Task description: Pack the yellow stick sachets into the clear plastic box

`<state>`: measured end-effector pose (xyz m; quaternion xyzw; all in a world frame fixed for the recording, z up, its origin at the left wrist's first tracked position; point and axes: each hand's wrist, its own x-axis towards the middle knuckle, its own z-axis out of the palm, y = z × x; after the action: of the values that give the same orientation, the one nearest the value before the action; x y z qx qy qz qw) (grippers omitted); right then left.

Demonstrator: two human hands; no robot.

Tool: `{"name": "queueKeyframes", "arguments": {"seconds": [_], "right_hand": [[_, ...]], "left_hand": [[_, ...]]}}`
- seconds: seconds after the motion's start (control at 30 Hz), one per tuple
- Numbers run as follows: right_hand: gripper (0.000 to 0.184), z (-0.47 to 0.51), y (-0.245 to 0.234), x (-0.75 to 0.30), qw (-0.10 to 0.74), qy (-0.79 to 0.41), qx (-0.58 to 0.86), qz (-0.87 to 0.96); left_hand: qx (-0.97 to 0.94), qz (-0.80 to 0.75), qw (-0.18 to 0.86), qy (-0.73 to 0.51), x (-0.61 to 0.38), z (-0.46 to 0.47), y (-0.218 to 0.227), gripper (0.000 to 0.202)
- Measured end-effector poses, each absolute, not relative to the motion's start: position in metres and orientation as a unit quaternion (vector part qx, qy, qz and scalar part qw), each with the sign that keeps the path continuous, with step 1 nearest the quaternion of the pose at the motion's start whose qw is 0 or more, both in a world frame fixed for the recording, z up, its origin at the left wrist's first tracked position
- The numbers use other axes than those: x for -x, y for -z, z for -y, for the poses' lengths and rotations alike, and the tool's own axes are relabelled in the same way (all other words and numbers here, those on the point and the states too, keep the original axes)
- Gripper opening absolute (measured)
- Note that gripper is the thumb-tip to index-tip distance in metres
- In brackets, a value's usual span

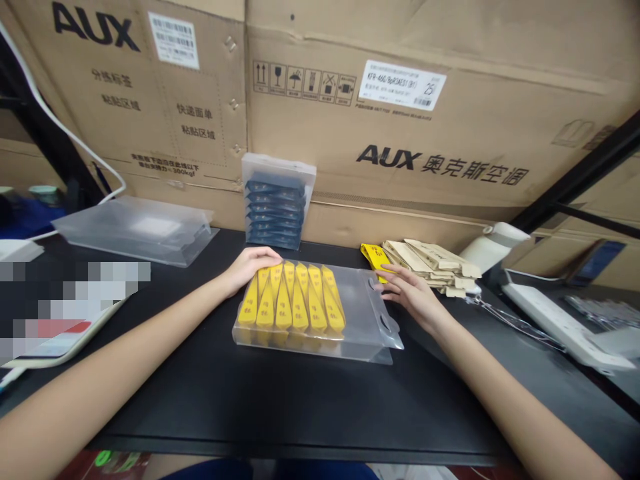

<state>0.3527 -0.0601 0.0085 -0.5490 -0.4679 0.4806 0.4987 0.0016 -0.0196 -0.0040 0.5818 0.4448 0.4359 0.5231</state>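
Note:
A clear plastic box [363,303] lies on its side, with a row of several yellow packets [293,300] standing inside its left part. Its right end, with a cut-out hanging tab, is open. My left hand [253,267] grips the box at its back left corner, fingers over the top edge. My right hand [410,293] is beside the open end, its fingers apart. Just behind those fingers lies a loose yellow packet [376,260]; whether they touch it I cannot tell.
Beige packets [433,263] are piled at the back right, near a white bottle [495,248] and a power strip [565,327]. A clear box of dark blue packets [277,207] stands against large cartons [320,133]. Another clear box [135,230] lies left, behind a tablet-like device [65,360].

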Motion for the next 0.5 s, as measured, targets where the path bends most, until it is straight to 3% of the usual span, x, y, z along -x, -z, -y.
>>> {"name": "queueKeyframes", "arguments": {"seconds": [0.37,0.5], "right_hand": [[0.025,0.0616,-0.0129,-0.3503,0.522,-0.49,0.531,0.453],[0.023,0.0594,-0.0134,-0.3519,0.5,-0.562,0.51,0.417]], "left_hand": [[-0.585,-0.451,0.516,-0.434,-0.0013,0.0204,0.0018,0.023],[-0.582,-0.45,0.519,-0.435,-0.0014,0.0201,0.0024,0.022]]}}
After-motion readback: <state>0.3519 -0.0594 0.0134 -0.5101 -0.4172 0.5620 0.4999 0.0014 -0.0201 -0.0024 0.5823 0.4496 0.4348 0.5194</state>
